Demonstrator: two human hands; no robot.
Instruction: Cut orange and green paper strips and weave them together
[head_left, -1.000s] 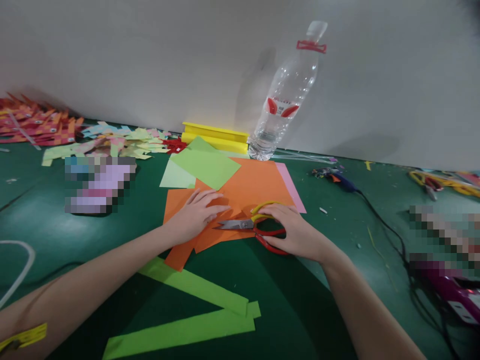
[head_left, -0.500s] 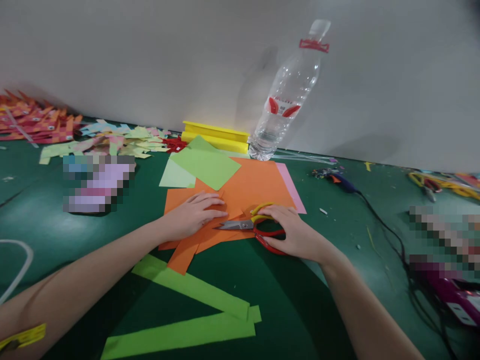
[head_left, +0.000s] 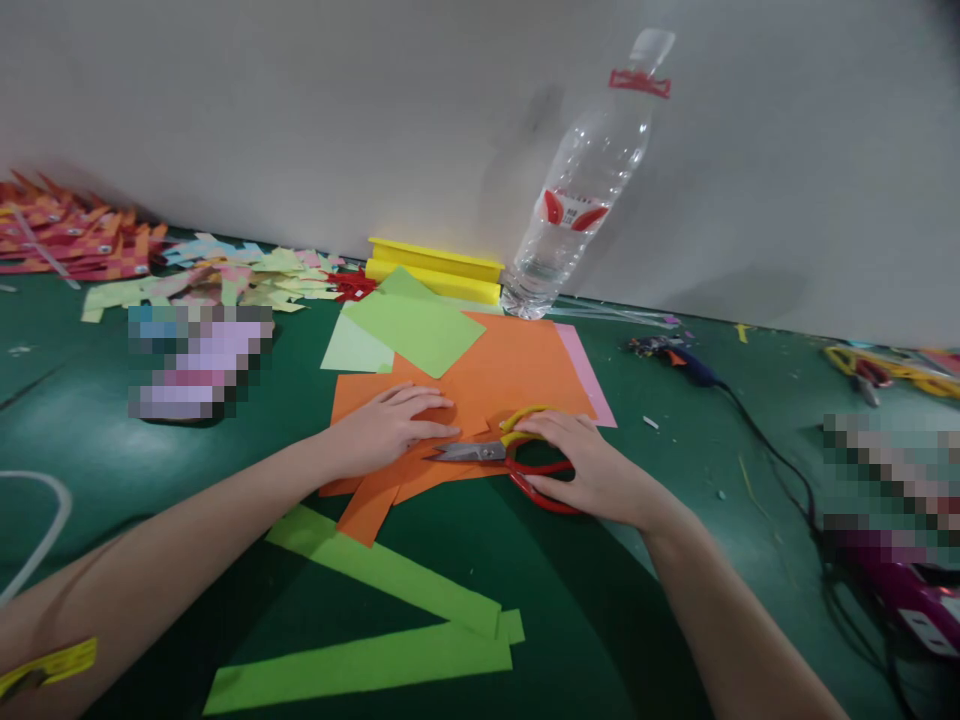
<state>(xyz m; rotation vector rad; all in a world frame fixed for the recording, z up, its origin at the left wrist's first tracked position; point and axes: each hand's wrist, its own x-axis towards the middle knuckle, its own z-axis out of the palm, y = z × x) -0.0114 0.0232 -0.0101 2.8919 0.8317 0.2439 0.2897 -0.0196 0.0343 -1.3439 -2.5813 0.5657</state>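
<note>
Right hand (head_left: pixel 589 458) was curled through the handles of the scissors (head_left: pixel 476 453), thumb below, fingers above; blades close together, parted slightly at the tips. Scissors lay over the front edge of the orange sheet (head_left: pixel 540 360), points to the left. Left hand (head_left: pixel 386 430) was palm down on orange paper at the sheet's front left, fingers loosely apart, pinching nothing I could see.

Surface: green table (head_left: pixel 716 435), dull sheen, small litter to the right of the orange sheet. Grey wall (head_left: pixel 300 120) rose behind it.

Around the orange sheet: light green sheet (head_left: pixel 424 325) overlapped its back left corner, a pale green one (head_left: pixel 356 345) beneath that. Pink sheet (head_left: pixel 589 370) showed along its right edge. Orange strip (head_left: pixel 367 510) jutted from under the left hand; two green strips (head_left: pixel 367 660) lay in front. Behind: yellow piece (head_left: pixel 435 280) by the wall, and a bottle (head_left: pixel 574 200), leaning right in view. Left: pixelated object (head_left: pixel 199 365); beyond it, paper scraps (head_left: pixel 225 280) and a red-orange heap (head_left: pixel 75 235). Right: blue-handled tool (head_left: pixel 694 370), its black cord (head_left: pixel 772 450) running toward a purple device (head_left: pixel 900 580).

In the way: the light green sheet and left hand covered parts of the orange paper.
</note>
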